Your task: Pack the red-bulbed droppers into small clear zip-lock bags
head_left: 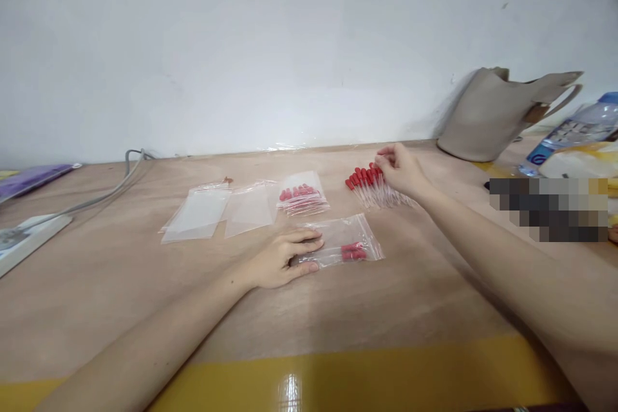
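Note:
My left hand (284,259) grips the left end of a clear zip bag (338,232), its thumb and fingers curled over the plastic. Inside that bag lie droppers with red rubber bulbs (353,251), their clear stems running toward the hand. Farther back on the right, my right hand (398,168) pinches at the red bulb of a dropper on the edge of a pile of droppers (364,178). The pile's bulbs point away to the left and the thin clear stems fan toward me. My right fingertips partly cover the bulb they touch.
Filled bags (302,196) are stacked behind my left hand. Flat zip bags (251,206) and another stack of bags (197,214) lie left of them. A power strip (36,238) with a cable is far left; a grey-beige pitcher (487,116) and a bottle (570,135) stand right.

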The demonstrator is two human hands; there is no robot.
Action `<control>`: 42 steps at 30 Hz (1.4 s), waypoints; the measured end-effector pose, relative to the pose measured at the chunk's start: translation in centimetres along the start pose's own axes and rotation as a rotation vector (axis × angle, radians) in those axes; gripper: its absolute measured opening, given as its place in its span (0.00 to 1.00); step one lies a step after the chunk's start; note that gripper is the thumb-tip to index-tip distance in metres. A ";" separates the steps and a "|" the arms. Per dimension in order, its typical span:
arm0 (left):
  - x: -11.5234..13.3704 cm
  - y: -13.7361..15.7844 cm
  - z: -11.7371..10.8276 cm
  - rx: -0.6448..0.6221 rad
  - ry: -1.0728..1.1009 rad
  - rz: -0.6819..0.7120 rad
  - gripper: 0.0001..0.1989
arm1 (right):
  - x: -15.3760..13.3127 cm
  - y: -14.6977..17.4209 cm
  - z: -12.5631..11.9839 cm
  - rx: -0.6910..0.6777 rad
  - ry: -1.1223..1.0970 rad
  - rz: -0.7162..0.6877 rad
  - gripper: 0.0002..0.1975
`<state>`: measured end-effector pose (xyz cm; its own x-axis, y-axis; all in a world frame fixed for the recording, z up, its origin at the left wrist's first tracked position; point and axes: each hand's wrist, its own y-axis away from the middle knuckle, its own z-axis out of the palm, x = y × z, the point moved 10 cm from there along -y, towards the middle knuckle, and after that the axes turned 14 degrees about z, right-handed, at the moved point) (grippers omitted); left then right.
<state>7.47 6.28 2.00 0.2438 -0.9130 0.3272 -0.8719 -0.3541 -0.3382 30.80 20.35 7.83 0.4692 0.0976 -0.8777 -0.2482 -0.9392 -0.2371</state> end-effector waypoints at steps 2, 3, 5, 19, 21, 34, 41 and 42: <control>0.1 -0.1 -0.1 0.006 -0.002 0.003 0.22 | 0.7 1.3 -1.4 -0.002 -0.189 0.045 0.10; 0.1 -0.1 -0.1 0.005 -0.003 0.003 0.22 | 1.4 1.9 -1.9 -0.006 -0.270 0.087 0.11; 0.0 -0.1 -0.1 -0.001 -0.004 -0.001 0.22 | 3.0 3.3 -2.2 -0.021 -0.399 0.180 0.12; 0.1 0.0 -0.3 0.003 -0.028 -0.043 0.30 | 7.2 10.4 4.1 -0.594 -0.512 0.603 0.10; 0.1 0.0 -0.3 0.003 -0.028 -0.038 0.30 | 6.8 10.9 4.6 -0.776 -0.335 0.523 0.13; 0.3 -0.1 -0.5 0.005 -0.051 -0.033 0.28 | 3.1 12.2 6.2 -0.635 -0.078 0.157 0.16; -0.4 0.2 0.3 -0.045 -0.062 -0.055 0.26 | 3.3 10.1 5.3 -0.597 -0.033 0.156 0.12; -0.5 0.2 0.4 -0.047 -0.059 -0.054 0.25 | 3.1 8.6 4.3 -0.495 0.021 0.109 0.11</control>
<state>7.31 6.64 1.44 0.3140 -0.9038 0.2908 -0.8756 -0.3940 -0.2793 26.48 14.03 1.26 0.4811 -0.0117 -0.8766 0.1328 -0.9874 0.0861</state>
